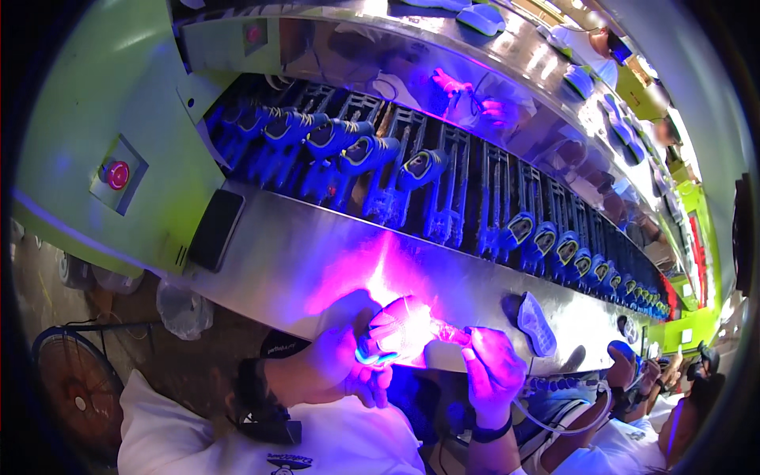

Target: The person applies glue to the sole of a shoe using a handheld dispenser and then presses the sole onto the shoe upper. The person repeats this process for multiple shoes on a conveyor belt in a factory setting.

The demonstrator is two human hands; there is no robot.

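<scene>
1. Two bare hands work over the near edge of the metal counter (273, 265), in magenta light that bleaches out much detail.
2. The left hand (347, 368) grips a shoe (400, 326), its fingers curled around it near the blue rim; the glare blurs the shoe's upper. Whether the shoe touches the counter's near edge cannot be told.
3. The right hand (495, 368) pinches a slim tool (452, 333) between thumb and fingers, pointing it at the shoe. Its tip is lost in the brightness, so its kind and any contact are unclear.
4. Right of that hand, a blue sole (538, 326) lies by the counter's near edge.
5. Beyond the far edge, blue shoes (520, 228) hang on a rack (448, 194), the farthest too small to make out.
6. Lower left, a fan (79, 396) is partly cut off by the dark rim.
</scene>
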